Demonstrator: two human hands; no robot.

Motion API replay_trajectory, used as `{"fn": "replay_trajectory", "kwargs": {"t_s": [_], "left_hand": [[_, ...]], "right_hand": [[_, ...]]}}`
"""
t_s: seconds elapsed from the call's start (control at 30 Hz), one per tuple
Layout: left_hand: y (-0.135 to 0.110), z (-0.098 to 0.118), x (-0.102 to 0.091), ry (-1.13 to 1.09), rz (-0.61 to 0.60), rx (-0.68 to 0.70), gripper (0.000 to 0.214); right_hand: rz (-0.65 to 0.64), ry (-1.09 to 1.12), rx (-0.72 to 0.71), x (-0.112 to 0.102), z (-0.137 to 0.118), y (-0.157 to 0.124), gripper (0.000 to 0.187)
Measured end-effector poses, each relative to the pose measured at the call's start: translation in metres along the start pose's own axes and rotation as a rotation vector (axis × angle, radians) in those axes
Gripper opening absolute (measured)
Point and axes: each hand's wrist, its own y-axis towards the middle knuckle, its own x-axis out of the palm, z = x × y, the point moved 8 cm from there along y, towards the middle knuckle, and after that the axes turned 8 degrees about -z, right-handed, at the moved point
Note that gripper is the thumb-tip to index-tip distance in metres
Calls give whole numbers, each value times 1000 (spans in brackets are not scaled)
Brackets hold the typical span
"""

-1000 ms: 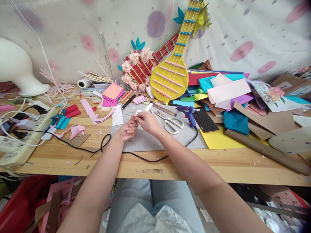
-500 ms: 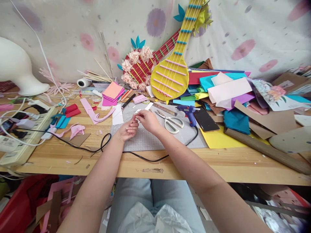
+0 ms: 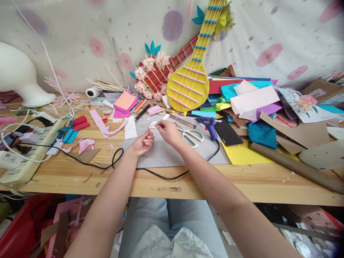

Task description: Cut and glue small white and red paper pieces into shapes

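My left hand (image 3: 143, 143) is raised over the grey cutting mat (image 3: 166, 157), fingers curled in and thumb pressed against the index finger. Whatever it pinches is too small to name. Just to its right, my right hand (image 3: 169, 132) has thumb and fingertips together by several small white paper pieces (image 3: 152, 124); I cannot make out what is between them. White-handled scissors (image 3: 197, 135) lie right of that hand, with a ruler (image 3: 182, 121) behind them. A blue glue gun (image 3: 209, 126) stands farther right, its black cord running across the mat.
A yellow paper lute (image 3: 188, 86) and a red flowered one (image 3: 156, 73) lean on the back curtain. Coloured sheets (image 3: 252, 96) pile up at right beside a black phone (image 3: 228, 132). Pink strips (image 3: 100, 123) and a power strip (image 3: 40, 147) lie at left.
My hands, fingertips together before, have parted. The right hand has moved a little to the right, and the white pieces between them show more plainly.
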Motion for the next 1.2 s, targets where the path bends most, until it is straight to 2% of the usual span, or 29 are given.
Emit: {"fn": "replay_trajectory", "kwargs": {"t_s": [0.17,0.37,0.5,0.6,0.7,0.83,0.93,1.07,1.2], "left_hand": [[3,25,-12,151,120,311,15],[1,37,-26,232,223,443,8],[-4,46,-30,291,272,521,10],[-9,55,-31,309,296,579,14],[-15,64,-32,308,334,632,16],[-20,71,-32,302,350,681,20],[-21,74,-32,308,348,702,23],[-21,77,-31,323,319,738,26],[-25,80,-36,345,407,773,20]], "right_hand": [[-73,72,127,-2,28,-10,10],[-29,138,269,-20,66,-17,14],[51,179,243,-30,81,-14,17],[-8,197,193,-26,85,-10,19],[-77,137,210,-21,87,-7,20],[-70,-56,282,-29,84,-3,9],[-49,-115,332,-35,84,3,5],[-11,-135,329,-37,85,15,13],[-70,-265,182,-23,73,33,29]]}}
